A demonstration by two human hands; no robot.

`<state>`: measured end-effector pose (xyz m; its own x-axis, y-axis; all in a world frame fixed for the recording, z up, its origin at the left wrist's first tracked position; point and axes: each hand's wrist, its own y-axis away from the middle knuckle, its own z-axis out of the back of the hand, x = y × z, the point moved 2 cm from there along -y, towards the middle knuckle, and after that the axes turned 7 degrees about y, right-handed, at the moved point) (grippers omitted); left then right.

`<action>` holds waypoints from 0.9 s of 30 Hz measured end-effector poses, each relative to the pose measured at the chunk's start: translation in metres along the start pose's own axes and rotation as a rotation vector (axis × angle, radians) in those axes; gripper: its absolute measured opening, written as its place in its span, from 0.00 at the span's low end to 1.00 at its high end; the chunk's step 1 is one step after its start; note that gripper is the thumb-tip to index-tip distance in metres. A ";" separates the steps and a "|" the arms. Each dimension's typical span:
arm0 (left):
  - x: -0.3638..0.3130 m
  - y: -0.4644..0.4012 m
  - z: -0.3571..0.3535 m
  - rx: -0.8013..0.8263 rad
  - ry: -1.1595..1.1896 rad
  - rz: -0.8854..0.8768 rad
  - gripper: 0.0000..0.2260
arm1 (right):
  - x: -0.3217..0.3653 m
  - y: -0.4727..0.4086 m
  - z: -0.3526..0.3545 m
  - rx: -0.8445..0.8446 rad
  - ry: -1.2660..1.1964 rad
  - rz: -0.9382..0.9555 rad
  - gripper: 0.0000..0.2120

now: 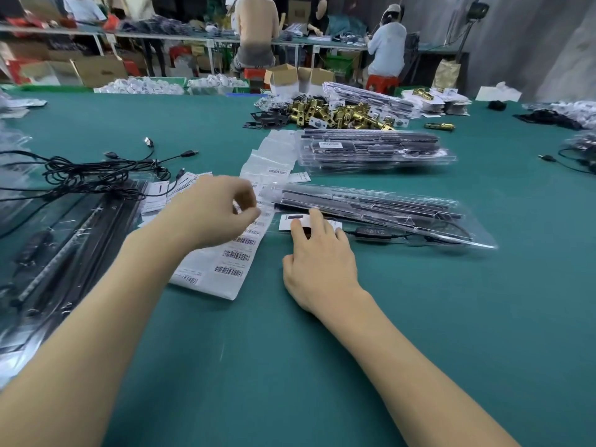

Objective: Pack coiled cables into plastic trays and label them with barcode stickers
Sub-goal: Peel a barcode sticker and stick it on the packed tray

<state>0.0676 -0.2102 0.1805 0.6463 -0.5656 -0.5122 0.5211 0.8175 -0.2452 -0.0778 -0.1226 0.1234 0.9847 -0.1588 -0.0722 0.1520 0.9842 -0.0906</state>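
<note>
Brass latch parts point(338, 112) piled mid-table; cardboard boxes point(298, 79) behind.

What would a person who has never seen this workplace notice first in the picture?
Most likely the two bare hands in the middle of the green table: the left hand pinches at a long white strip of barcode stickers, while the right hand presses its fingers on a white card at the near end of a clear plastic tray of black parts. Further back, a pile of shiny brass latches catches the eye; tangled black cables lie at left.
</note>
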 end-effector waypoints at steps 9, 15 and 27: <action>0.003 0.001 -0.029 -0.013 -0.137 -0.116 0.12 | 0.008 0.003 0.005 0.014 0.070 -0.065 0.28; 0.008 0.000 -0.038 0.013 -0.181 -0.094 0.13 | 0.010 0.006 0.005 0.027 0.061 -0.100 0.27; 0.012 0.000 -0.053 0.026 -0.308 -0.090 0.15 | 0.014 0.005 -0.003 0.083 -0.078 -0.151 0.33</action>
<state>0.0460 -0.2116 0.1311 0.7331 -0.6451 -0.2155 0.5954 0.7618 -0.2550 -0.0633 -0.1200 0.1193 0.9534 -0.3014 0.0134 0.3016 0.9534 -0.0125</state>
